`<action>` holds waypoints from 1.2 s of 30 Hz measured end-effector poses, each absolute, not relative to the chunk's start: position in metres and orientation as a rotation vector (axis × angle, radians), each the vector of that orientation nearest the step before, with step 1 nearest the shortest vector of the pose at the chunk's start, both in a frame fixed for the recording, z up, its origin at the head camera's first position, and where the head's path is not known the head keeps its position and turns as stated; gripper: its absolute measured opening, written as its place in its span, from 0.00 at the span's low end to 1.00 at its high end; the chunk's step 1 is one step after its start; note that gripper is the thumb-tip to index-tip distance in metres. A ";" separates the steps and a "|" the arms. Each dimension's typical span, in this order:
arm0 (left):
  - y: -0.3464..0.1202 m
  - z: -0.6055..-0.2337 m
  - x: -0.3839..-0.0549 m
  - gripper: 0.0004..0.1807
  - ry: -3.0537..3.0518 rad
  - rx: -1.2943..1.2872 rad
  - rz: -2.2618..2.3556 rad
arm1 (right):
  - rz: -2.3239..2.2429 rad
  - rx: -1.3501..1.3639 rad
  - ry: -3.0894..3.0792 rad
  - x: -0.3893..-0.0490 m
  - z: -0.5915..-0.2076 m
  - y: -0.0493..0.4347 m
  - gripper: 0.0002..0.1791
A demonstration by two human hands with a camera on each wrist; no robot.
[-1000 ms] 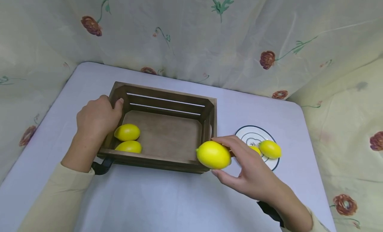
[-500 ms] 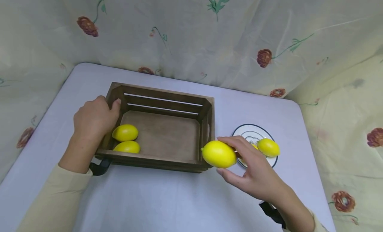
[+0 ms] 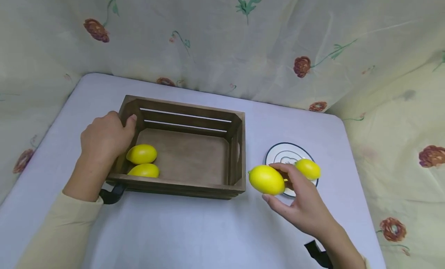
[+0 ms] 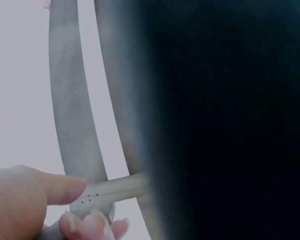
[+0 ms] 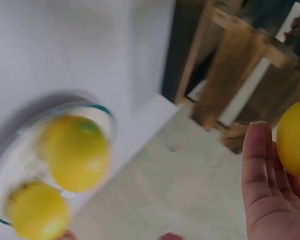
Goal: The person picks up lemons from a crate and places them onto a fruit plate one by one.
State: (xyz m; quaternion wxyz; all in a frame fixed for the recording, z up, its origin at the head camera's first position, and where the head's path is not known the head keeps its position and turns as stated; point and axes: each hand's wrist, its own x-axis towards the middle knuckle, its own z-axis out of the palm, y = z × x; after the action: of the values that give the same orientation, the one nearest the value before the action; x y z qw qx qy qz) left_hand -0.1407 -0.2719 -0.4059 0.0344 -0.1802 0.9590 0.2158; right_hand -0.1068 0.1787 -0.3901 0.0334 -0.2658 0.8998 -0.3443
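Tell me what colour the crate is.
The crate is dark brown, clearest in the head view.

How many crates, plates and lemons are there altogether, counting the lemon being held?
Crate: 1
Plate: 1
Lemons: 5 (2 in the crate, 2 on the plate, 1 held)
Total: 7

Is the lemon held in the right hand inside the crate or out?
Out: in the head view, the right hand holds the lemon beyond the right end of the crate.
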 end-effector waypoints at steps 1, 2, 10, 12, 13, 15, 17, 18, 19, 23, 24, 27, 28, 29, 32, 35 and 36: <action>-0.272 -0.406 -0.141 0.38 2.948 -0.553 0.662 | -1.049 -0.786 2.781 -0.106 -0.394 0.181 0.38; -0.272 -0.406 -0.141 0.38 2.948 -0.552 0.663 | -1.037 -0.753 2.794 -0.105 -0.399 0.184 0.38; -0.276 -0.404 -0.139 0.39 2.948 -0.545 0.650 | -1.016 -0.520 2.946 -0.106 -0.425 0.208 0.37; -0.275 -0.404 -0.139 0.40 2.952 -0.542 0.647 | -1.023 -0.489 2.989 -0.107 -0.429 0.216 0.36; -0.275 -0.404 -0.139 0.39 2.953 -0.541 0.646 | -1.029 -0.476 3.005 -0.107 -0.431 0.220 0.36; -0.274 -0.404 -0.140 0.39 2.952 -0.539 0.648 | -1.032 -0.451 3.033 -0.107 -0.435 0.227 0.35; -0.273 -0.404 -0.140 0.40 2.949 -0.537 0.653 | -1.022 -0.417 3.054 -0.106 -0.438 0.235 0.35; -0.273 -0.404 -0.140 0.40 2.945 -0.537 0.656 | -1.009 -0.401 3.063 -0.106 -0.439 0.238 0.36; -0.273 -0.404 -0.140 0.40 2.942 -0.537 0.658 | -0.993 -0.385 3.071 -0.105 -0.441 0.241 0.36; -0.274 -0.404 -0.138 0.41 2.937 -0.543 0.661 | -0.951 -0.329 3.084 -0.104 -0.447 0.250 0.36; -0.274 -0.404 -0.138 0.41 2.938 -0.543 0.661 | -0.937 -0.319 3.089 -0.104 -0.449 0.251 0.36; -0.275 -0.404 -0.137 0.41 2.945 -0.540 0.665 | -0.915 -0.287 3.100 -0.104 -0.455 0.256 0.36; -0.274 -0.404 -0.137 0.41 2.947 -0.538 0.666 | -0.917 -0.280 3.101 -0.104 -0.457 0.258 0.35; -0.274 -0.405 -0.137 0.40 2.949 -0.538 0.667 | -0.909 -0.272 3.103 -0.104 -0.459 0.260 0.35; -0.274 -0.406 -0.138 0.41 2.950 -0.540 0.665 | -0.909 -0.246 3.096 -0.105 -0.466 0.263 0.36; -0.273 -0.406 -0.139 0.41 2.951 -0.536 0.664 | -0.885 -0.205 3.087 -0.106 -0.472 0.266 0.35; -0.273 -0.406 -0.139 0.41 2.951 -0.533 0.665 | -0.879 -0.189 3.081 -0.106 -0.475 0.267 0.35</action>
State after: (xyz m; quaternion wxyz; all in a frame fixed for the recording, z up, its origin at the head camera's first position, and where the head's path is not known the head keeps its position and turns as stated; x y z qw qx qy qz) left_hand -0.1388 -0.2729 -0.4065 0.0351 -0.1734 0.9602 0.2163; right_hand -0.1060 0.2669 -0.4746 -0.0342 -0.0587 0.9594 -0.2738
